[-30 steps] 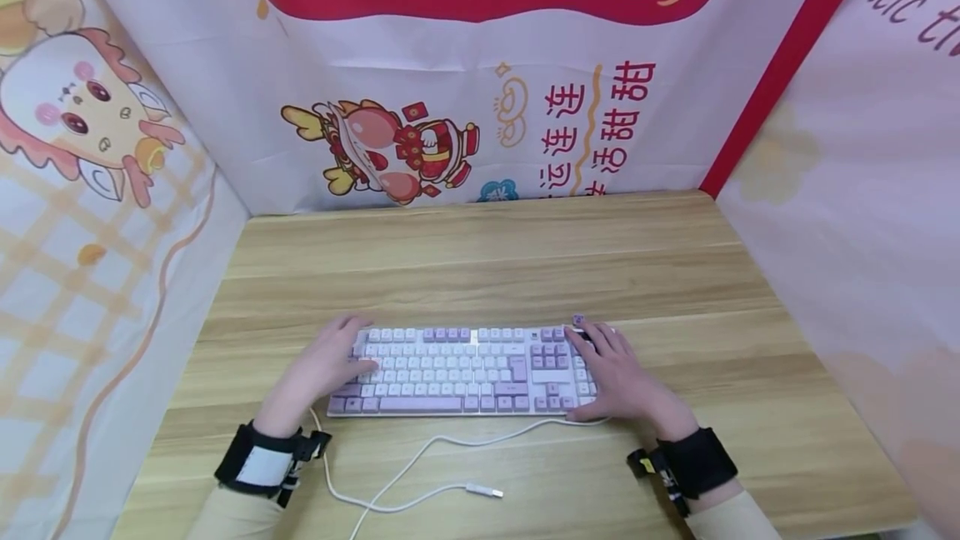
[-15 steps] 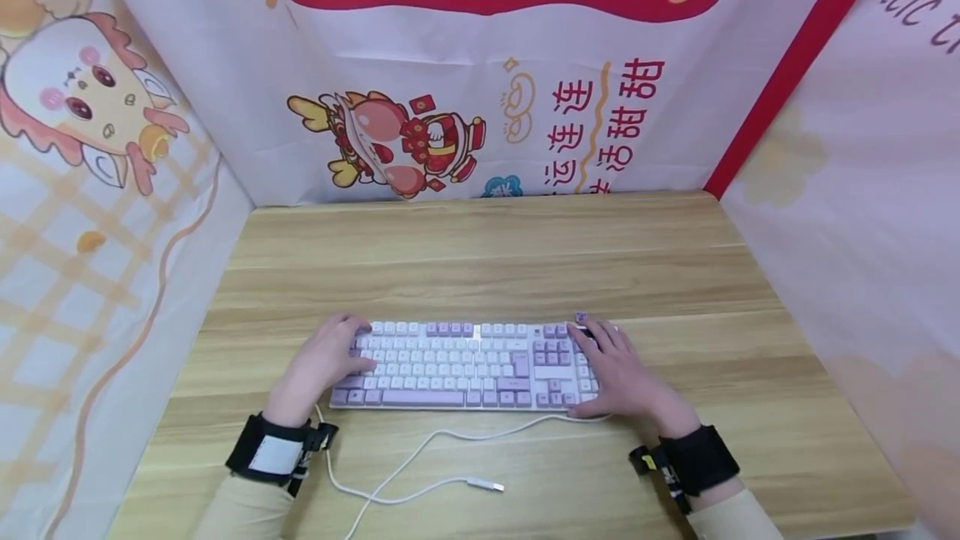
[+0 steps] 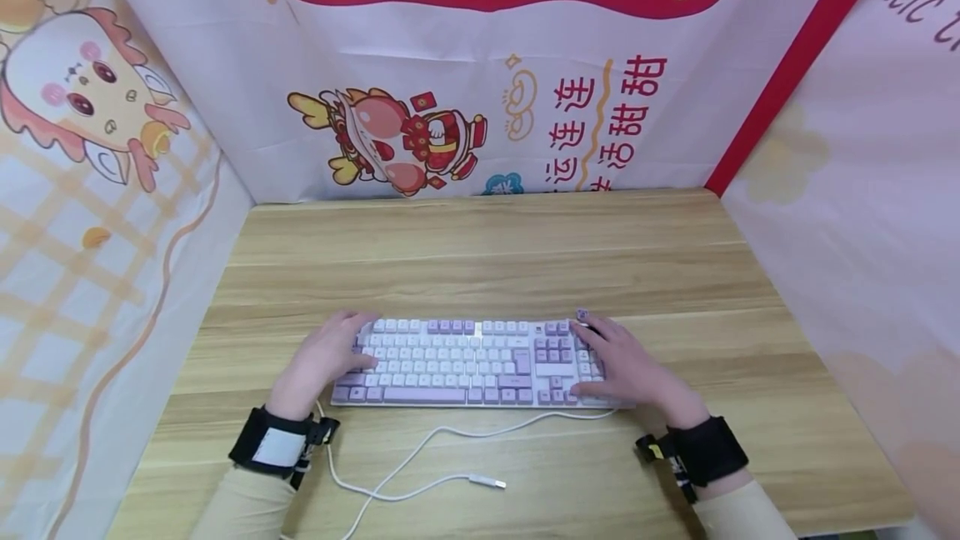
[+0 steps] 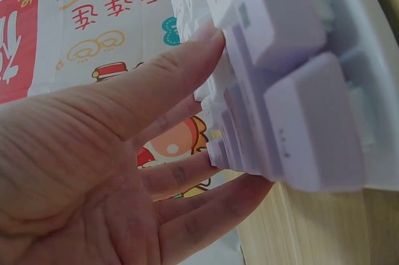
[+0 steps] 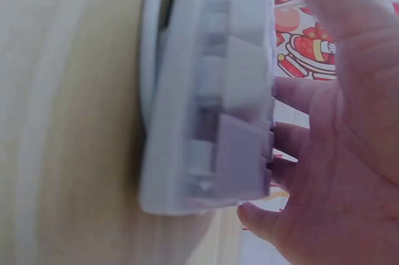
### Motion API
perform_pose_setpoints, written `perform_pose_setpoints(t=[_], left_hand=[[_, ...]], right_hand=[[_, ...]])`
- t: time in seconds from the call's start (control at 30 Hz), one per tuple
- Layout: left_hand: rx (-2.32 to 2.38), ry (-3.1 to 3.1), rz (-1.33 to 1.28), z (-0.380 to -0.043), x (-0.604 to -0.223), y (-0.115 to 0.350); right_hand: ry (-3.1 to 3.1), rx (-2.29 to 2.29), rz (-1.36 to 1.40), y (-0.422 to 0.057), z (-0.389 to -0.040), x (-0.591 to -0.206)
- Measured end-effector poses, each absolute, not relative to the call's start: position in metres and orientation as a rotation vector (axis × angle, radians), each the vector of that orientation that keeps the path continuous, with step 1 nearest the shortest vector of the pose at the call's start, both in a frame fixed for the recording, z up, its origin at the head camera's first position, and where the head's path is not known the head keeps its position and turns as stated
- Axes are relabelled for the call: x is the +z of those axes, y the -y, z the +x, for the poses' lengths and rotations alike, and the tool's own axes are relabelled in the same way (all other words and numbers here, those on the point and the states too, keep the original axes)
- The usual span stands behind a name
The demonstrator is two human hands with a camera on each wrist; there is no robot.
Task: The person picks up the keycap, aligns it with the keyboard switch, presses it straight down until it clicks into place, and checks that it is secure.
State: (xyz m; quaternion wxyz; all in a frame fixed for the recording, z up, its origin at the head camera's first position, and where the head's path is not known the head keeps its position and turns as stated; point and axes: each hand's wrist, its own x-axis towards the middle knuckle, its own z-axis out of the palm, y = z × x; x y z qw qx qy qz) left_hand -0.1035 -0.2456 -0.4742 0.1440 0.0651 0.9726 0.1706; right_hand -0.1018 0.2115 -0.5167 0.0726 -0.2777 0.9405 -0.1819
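Observation:
A white and lilac keyboard [image 3: 450, 365] lies lengthwise on the wooden table. My left hand [image 3: 322, 357] is at its left end: the thumb rests on the keys, and the fairly straight fingers reach along the side and far corner, as the left wrist view shows. Over the number keys at the right end spreads my right hand [image 3: 622, 365], thumb on the near keys and fingertips toward the far edge. In the right wrist view, somewhat blurred, the palm faces the keyboard's end with a gap between them.
A white cable [image 3: 480, 433] loops in front of the keyboard, ending in a USB plug [image 3: 487, 482]. Just past the far right corner sits a small purple piece [image 3: 582, 314]. Printed cloths [image 3: 420, 40] hang behind and along both sides of the table [image 3: 480, 257].
My right thumb has moved from the near edge up onto the keys, and the right wrist has shifted slightly right. The keyboard stays put on the table; the left hand hardly moves.

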Motion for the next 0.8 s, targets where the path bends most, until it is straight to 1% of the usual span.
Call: perform_pose_setpoints(t=[0.13,0.47,0.6,0.8], left_hand=[[0.48,-2.804,0.196,-0.104,-0.474,0.245],[0.486,-2.789,0.163,-0.107,-0.474,0.243],[0.475,-2.793,0.171,-0.108,-0.474,0.243],[0.464,-2.791,0.167,-0.109,-0.472,0.241]], right_hand=[[-2.825,-0.593,-0.808,-0.214,-0.108,-0.51],[-2.87,-0.538,-0.697,-0.223,-0.13,-0.491],[-2.884,-0.504,-0.712,-0.223,-0.143,-0.49],[-2.92,-0.515,-0.817,-0.22,-0.161,-0.491]])
